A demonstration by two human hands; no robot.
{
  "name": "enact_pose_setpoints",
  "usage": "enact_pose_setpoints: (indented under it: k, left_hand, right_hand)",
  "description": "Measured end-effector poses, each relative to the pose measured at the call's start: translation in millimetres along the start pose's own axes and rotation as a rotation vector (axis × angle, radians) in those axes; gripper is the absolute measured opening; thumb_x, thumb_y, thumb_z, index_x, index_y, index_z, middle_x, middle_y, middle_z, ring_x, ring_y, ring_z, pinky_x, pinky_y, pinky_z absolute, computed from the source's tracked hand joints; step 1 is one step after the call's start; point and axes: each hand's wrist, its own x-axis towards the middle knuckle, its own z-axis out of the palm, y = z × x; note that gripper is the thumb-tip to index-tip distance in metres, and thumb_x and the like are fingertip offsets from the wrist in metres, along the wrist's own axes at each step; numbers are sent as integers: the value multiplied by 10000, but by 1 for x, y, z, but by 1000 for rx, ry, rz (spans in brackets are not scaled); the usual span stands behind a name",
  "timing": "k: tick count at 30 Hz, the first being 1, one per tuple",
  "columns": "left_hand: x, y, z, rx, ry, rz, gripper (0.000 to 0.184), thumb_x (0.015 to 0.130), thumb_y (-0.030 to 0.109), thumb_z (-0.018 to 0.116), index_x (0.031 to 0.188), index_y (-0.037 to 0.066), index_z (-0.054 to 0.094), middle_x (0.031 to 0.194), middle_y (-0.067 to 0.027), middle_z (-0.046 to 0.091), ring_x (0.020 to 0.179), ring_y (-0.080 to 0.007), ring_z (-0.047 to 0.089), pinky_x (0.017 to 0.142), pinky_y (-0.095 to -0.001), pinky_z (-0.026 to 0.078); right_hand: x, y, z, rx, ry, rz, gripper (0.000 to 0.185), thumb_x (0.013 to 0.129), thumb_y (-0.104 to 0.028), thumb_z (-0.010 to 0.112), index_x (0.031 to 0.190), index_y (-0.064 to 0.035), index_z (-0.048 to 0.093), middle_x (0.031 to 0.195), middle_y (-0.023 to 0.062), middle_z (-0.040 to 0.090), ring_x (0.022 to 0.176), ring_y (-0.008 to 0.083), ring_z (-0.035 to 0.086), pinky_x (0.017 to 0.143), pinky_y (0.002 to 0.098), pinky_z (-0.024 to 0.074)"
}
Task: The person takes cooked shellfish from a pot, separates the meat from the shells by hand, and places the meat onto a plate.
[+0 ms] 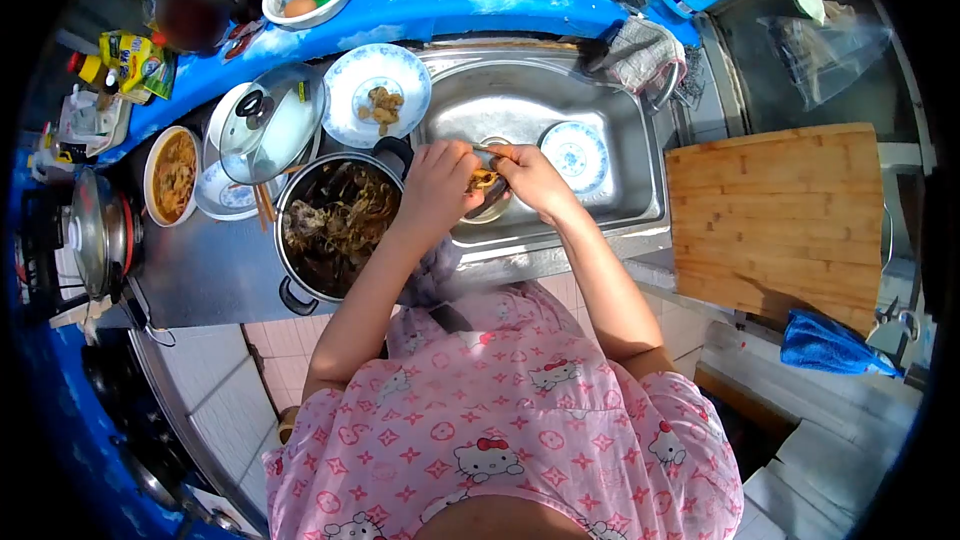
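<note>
Over the near left part of the steel sink [640, 230], my left hand [438, 185] and my right hand [532, 180] meet around a mussel [488, 190]. Its dark shell and orange meat show between my closed fingers. To the left of my left forearm stands a steel pot [340, 225] filled with dark mussels and stringy bits. Behind it, a blue-patterned white plate [345, 80] carries a small heap of brownish mussel meat [382, 108]. A round metal bowl [482, 212] in the sink is partly hidden beneath my hands.
A patterned dish [575, 155] lies in the sink. Left are a glass lid [270, 125], chopsticks [264, 205] and a bowl of reddish food [173, 175]. A wooden cutting board [775, 220] is at right. Bottles and a bowl with an egg [300, 7] line the back ledge.
</note>
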Motion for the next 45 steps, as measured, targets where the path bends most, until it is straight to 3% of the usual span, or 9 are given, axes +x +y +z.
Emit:
enact_pose_setpoints:
  k: [2, 5, 11, 14, 19, 25, 32, 35, 45]
  left_hand:
    - [0, -2, 0, -28, -19, 3, 378, 581, 112, 713, 898, 60, 514, 941, -68, 517, 909, -262, 503, 796, -373, 393]
    - [-1, -8, 0, -59, -34, -4, 377, 590, 109, 710, 906, 57, 511, 920, -77, 520, 886, -273, 509, 787, -376, 397]
    - [-2, -9, -7, -141, -68, -75, 368, 633, 92, 700, 961, 66, 536, 913, -81, 558, 889, -286, 528, 779, -382, 403]
    - [-2, -8, -6, -176, -62, -81, 383, 656, 83, 698, 1012, 79, 557, 938, -79, 578, 902, -289, 537, 796, -383, 408]
    - [-1, 2, -1, -261, -26, -150, 341, 679, 82, 705, 1001, 74, 594, 947, -81, 600, 898, -279, 554, 809, -363, 424]
    - [-5, 1, -5, -512, 64, -408, 232, 662, 74, 700, 883, 44, 636, 885, -93, 616, 848, -247, 571, 773, -339, 456]
    - [-5, 9, -12, -329, 147, -247, 257, 619, 40, 686, 872, 44, 641, 878, -88, 613, 811, -256, 568, 760, -335, 457]
    - [-5, 9, -12, -271, 185, -223, 255, 608, 29, 677, 859, 45, 635, 866, -83, 612, 809, -254, 569, 737, -337, 455]
    - [-10, 6, -22, -220, 227, -128, 286, 593, 44, 685, 870, 69, 619, 866, -68, 592, 814, -263, 555, 722, -364, 434]
  right_hand:
    - [1, -3, -7, 115, -127, 106, 343, 856, -42, 421, 1152, 82, 544, 915, 117, 636, 643, 113, 584, 616, 237, 488]
    - [-4, -10, -12, 227, -291, 72, 401, 857, -45, 389, 1226, 81, 481, 913, 121, 627, 602, 110, 571, 597, 228, 497]
    - [0, -2, -12, 457, -271, 92, 419, 867, -30, 360, 1261, 94, 433, 936, 130, 621, 615, 122, 588, 591, 243, 501]
    - [3, -1, -13, 332, -259, 41, 408, 918, -69, 336, 1299, 54, 417, 1026, 116, 602, 776, 130, 591, 671, 242, 496]
    - [3, -7, -9, 204, -194, 35, 407, 928, -70, 329, 1314, 21, 419, 1026, 90, 611, 779, 101, 579, 668, 235, 491]
    - [-2, -14, -2, 59, -77, -54, 389, 911, -35, 345, 1271, -7, 489, 947, 45, 619, 683, 63, 543, 631, 200, 471]
    - [-4, -10, 6, -96, 74, -168, 362, 910, -11, 372, 1237, -25, 527, 837, 25, 613, 609, 51, 520, 553, 198, 453]
    - [-6, -11, 7, 13, 82, -166, 331, 922, -24, 402, 1227, -20, 531, 810, 19, 602, 599, 47, 515, 548, 194, 448]
    - [-19, -17, 5, 8, 116, -220, 243, 862, -26, 576, 1098, 30, 593, 715, 20, 599, 552, 49, 527, 506, 189, 439]
